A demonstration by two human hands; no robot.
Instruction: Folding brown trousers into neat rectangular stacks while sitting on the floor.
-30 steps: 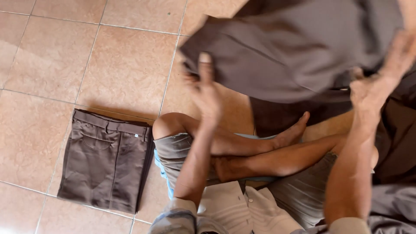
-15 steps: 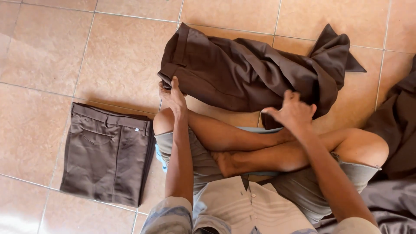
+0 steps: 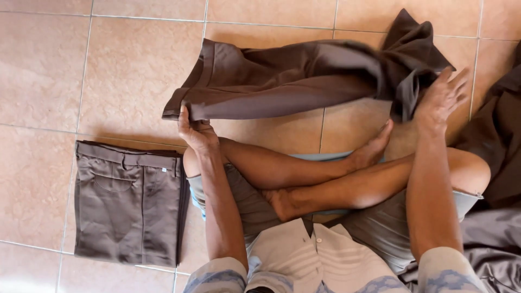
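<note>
On the tiled floor, just beyond the crossed bare legs: brown trousers, stretched left to right, waistband at the left, leg ends at the right. Left hand closed on the near corner of the waistband, pinching the cloth between thumb and fingers. Right hand open, fingers spread, touching the bunched leg ends at the right. Middle of the garment fairly smooth; right end crumpled and partly lifted off the tiles. Near left, well apart: 1 pair of folded trousers, squared up and flat. Far right edge: dark cloth pile. Seems to be the laying-flat stage, ahead of any fold. Calls next for smoothing the rumpled right end and lining up the 2 legs, while keeping the waistband pinned.
</note>
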